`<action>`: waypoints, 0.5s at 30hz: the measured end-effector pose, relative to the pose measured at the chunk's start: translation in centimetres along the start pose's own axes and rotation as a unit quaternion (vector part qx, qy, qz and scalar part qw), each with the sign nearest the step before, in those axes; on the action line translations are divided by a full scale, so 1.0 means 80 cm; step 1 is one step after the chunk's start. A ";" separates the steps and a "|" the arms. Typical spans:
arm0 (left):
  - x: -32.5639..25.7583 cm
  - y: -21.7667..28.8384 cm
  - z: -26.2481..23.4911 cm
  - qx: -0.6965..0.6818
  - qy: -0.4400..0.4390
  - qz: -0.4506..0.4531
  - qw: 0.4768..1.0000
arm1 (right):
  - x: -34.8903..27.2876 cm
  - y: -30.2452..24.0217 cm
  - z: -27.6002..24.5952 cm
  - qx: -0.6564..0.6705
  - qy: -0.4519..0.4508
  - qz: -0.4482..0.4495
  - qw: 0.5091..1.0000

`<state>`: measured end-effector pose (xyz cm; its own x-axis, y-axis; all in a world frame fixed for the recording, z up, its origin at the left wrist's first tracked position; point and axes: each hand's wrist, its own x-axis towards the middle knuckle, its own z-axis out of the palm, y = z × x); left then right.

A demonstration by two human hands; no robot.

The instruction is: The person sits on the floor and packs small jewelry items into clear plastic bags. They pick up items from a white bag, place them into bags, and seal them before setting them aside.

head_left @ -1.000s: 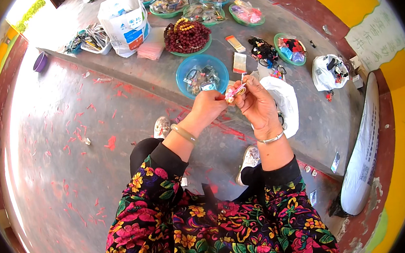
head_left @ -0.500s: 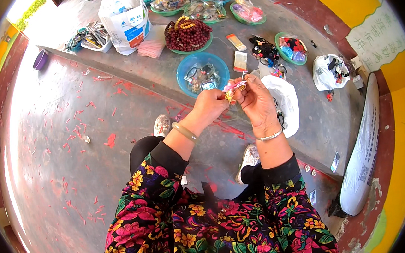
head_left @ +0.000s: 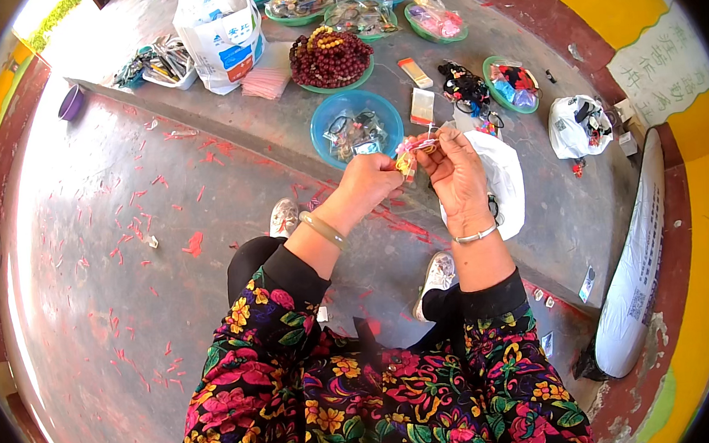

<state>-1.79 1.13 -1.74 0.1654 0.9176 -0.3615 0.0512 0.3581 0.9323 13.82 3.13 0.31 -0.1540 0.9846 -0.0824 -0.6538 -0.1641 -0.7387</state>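
Hands [head_left: 417, 169] over grey concrete ledge [head_left: 279, 131], red-flecked floor [head_left: 122, 267]

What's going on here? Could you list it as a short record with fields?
Setting: person seated by a concrete step, feet on the red-flecked floor
Left hand: pinches a small pink and yellow trinket
Right hand: holds the same trinket from the other side
Wrists: green bangle left, silver bracelet right
Ahead: blue bowl of small packets, dish of dark red beads
Under right hand: white bag
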 end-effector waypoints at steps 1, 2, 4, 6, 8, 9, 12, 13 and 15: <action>-0.001 0.002 0.000 0.004 -0.002 0.002 1.000 | 0.000 0.000 0.000 -0.001 0.002 -0.002 1.000; -0.001 0.002 0.000 -0.007 -0.006 0.002 1.000 | 0.000 0.001 0.000 -0.006 -0.004 -0.001 1.000; -0.001 0.001 0.000 -0.028 -0.014 0.004 0.999 | 0.000 0.001 0.000 -0.017 -0.018 -0.001 1.000; -0.002 0.001 0.000 -0.053 -0.025 0.007 0.998 | 0.000 0.000 0.000 -0.020 -0.029 -0.008 0.999; -0.003 -0.001 -0.001 -0.053 -0.033 0.000 0.998 | 0.000 0.000 0.000 -0.003 -0.039 -0.006 0.999; -0.004 -0.002 -0.002 -0.039 -0.036 -0.009 0.999 | 0.000 -0.001 -0.002 0.015 -0.042 -0.001 0.999; -0.007 0.000 -0.003 0.002 -0.036 -0.018 0.999 | 0.001 -0.007 -0.011 0.085 -0.055 0.010 0.995; -0.008 0.004 -0.002 0.015 -0.036 -0.018 0.999 | 0.002 -0.011 -0.016 0.110 -0.059 0.013 0.992; -0.016 0.013 -0.008 0.033 -0.050 0.007 0.998 | 0.006 -0.020 -0.025 0.178 -0.065 0.016 0.982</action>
<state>-2.61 0.47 -0.32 0.2633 0.8994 -0.3488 0.1124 0.3305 0.9371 16.23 3.97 0.12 -0.2564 0.9666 0.0009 -0.8614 -0.2281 -0.4538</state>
